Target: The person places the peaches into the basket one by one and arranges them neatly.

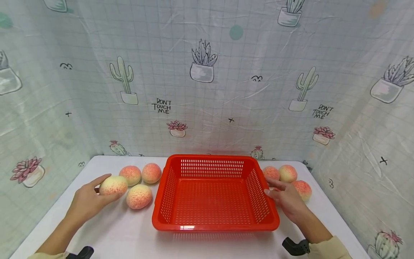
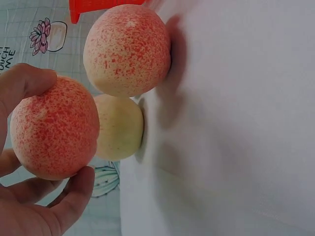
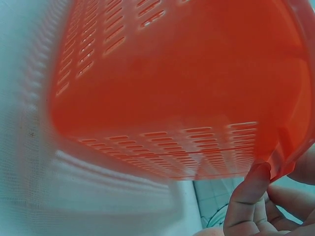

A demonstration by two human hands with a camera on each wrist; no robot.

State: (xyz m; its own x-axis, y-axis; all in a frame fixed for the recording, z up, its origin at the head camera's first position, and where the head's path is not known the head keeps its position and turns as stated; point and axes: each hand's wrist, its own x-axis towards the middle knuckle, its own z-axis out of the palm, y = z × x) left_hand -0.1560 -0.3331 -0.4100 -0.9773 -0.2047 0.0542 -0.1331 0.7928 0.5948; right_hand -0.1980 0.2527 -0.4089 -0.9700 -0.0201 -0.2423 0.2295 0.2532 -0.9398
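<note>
My left hand [image 1: 87,198] grips a yellow-and-red peach [image 1: 113,185] between thumb and fingers. In the left wrist view this peach [image 2: 55,129] is held off the white table, its speckled red side showing. Close by it on the table sit three more peaches, the nearest a yellow-red peach [image 1: 139,196]. A red plastic basket [image 1: 215,227] with slotted walls stands in the middle, nothing inside it. My right hand [image 1: 288,199] holds its right rim, thumb on the inner side. The right wrist view shows fingers [image 3: 248,199] curled at the rim's underside.
Three peaches lie right of the basket, partly behind my right hand; one is a pinkish peach [image 1: 302,190]. Behind the white table [image 1: 123,237] hangs a cactus-print curtain [image 1: 213,104], which also encloses both sides.
</note>
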